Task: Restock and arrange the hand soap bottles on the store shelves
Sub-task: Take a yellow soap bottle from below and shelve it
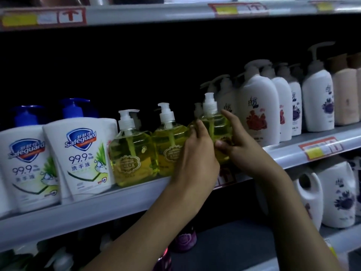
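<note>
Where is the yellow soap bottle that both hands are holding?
The held yellow bottle is mid-frame on the middle shelf, rightmost of three, between a yellow bottle and a white pump bottle.

The middle shelf (125,196) is crowded along its front edge. At left, two white Safeguard bottles (82,159) stand touching, and just beside them two yellow soap bottles (132,159) close the row. A third yellow bottle (214,130) is gripped between the left hand (197,153) and right hand (240,147), blocking the slot to its right. Tall white pump bottles (257,110) wall off the right side. Above the pumps, dark open room runs under the upper shelf (156,14). Behind the yellow row the depth is too dark to judge.
</note>
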